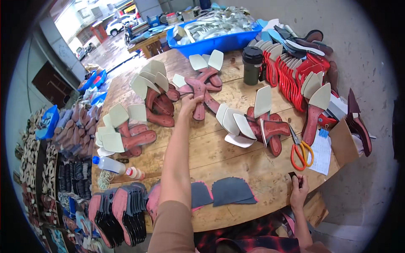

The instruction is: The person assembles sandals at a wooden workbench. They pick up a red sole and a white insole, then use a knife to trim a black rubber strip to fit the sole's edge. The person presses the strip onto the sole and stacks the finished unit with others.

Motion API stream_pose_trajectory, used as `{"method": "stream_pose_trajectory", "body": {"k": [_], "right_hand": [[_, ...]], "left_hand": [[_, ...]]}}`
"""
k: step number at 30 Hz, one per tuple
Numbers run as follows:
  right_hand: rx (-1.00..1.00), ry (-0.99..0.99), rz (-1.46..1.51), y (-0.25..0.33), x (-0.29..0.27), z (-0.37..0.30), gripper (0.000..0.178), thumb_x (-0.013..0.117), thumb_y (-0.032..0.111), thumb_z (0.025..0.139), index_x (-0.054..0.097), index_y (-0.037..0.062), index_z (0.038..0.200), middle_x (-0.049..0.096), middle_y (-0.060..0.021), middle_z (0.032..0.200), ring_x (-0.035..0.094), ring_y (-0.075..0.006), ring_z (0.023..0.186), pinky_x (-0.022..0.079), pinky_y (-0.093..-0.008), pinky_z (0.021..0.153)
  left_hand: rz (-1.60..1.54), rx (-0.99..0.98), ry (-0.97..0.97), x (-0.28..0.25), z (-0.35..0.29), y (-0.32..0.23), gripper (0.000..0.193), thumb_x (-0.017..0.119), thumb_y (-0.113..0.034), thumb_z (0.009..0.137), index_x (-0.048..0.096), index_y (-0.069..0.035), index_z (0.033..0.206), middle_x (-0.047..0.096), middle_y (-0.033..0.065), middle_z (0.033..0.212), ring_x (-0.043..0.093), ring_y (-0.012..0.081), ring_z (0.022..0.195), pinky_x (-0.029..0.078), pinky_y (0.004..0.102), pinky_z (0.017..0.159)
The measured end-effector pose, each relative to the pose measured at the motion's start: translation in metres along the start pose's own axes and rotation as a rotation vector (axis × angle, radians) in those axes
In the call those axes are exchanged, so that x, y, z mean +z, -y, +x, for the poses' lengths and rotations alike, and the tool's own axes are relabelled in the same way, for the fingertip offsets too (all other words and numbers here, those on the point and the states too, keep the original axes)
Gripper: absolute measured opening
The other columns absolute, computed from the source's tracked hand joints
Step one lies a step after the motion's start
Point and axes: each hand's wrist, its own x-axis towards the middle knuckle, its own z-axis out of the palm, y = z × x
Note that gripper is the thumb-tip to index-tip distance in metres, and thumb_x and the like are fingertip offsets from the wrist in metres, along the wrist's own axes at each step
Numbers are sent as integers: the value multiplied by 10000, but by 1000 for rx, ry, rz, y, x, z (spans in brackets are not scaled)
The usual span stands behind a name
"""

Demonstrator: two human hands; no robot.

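Head view: left hand (188, 102) touches reddish sole (199, 98); blue bin (211, 42) behind.

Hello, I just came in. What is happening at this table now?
A person works at a wooden table covered with shoe sole parts. The left hand reaches far forward and touches a reddish-brown insole piece in a fanned pile. The right hand rests at the near table edge and holds a small dark piece. Orange-handled scissors lie beside it, and dark grey cut pieces lie near the front edge.
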Motion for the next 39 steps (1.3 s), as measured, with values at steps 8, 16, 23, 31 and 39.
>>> {"method": "stream_pose_trajectory", "body": {"k": [8,16,23,31,39], "right_hand": [[-21,35,71,15,15,0,114,582,122,975,556,29,915,458,56,693,368,-18,592,305,-209,521],[-7,19,29,5,8,0,132,577,136,979,554,18,925,478,39,721,387,-40,617,325,-229,544],[-9,52,45,7,14,1,146,582,133,974,559,-2,924,530,-4,768,454,-78,709,398,-251,638],[-26,36,-12,2,4,0,151,588,136,970,562,-7,930,535,-17,761,473,-95,716,416,-260,656],[-102,88,22,2,0,6,144,564,157,988,575,15,964,596,-18,808,484,-45,657,395,-210,598]], "left_hand": [[371,131,-13,-51,-28,-40,142,744,-145,795,680,-21,819,659,23,743,561,84,666,444,275,594],[1295,308,-69,-29,-89,-98,258,770,-212,747,697,21,833,679,141,751,651,188,681,490,349,629],[-12,-167,380,-133,-96,-103,275,680,-219,892,655,-2,1059,669,5,902,611,61,794,488,209,715],[-7,-1,358,-97,-193,-119,234,715,-106,847,653,-9,1050,671,-16,874,600,47,734,491,215,699],[221,215,43,-89,-253,-170,204,714,-130,827,656,-10,981,651,-19,827,563,60,691,451,223,621]]}}
